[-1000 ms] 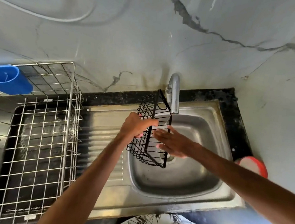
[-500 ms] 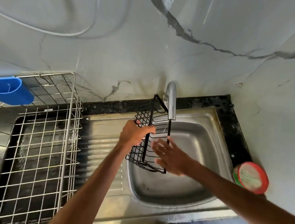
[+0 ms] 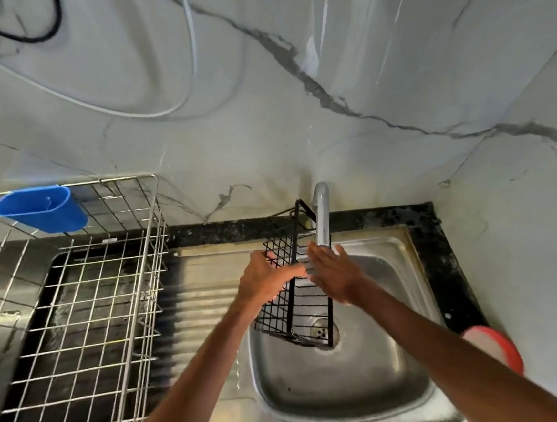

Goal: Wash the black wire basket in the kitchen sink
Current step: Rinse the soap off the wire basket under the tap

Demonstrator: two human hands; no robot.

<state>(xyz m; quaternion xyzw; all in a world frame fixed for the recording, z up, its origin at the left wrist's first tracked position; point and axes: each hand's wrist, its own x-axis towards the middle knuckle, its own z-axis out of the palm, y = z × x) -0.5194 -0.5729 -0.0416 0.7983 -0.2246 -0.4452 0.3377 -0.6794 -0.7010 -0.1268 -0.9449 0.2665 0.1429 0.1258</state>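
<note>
A grey-veined marble wall [image 3: 279,110] fills the upper half of the view, with 1 black cable [image 3: 53,12] and 1 white cable [image 3: 188,34] looping across it. Below it, a stainless steel sink [image 3: 372,397] sits in a black counter [image 3: 434,258], its ribbed drainboard [image 3: 201,305] to the left of the basin. Left of that stands a silver wire dish rack [image 3: 94,295]; a blue plastic cup [image 3: 41,207] hangs on its rear left corner, open mouth facing the camera.

The black wire basket [image 3: 294,316] is held above the basin, tipped on its side so that 1 end points up beside the tap and the other hangs over the drain [image 3: 322,332]. A round red-rimmed container [image 3: 497,347] sits on the counter at the sink's right edge, partly hidden behind the right forearm. The chrome tap [image 3: 322,218] rises from the back rim, its spout just over the basket.

The left hand [image 3: 266,282] grips the basket's meshed side, fingers curled round the wires. The right hand [image 3: 335,276] is flat, fingers straight and together, laid across the basket's open side directly under the spout.
</note>
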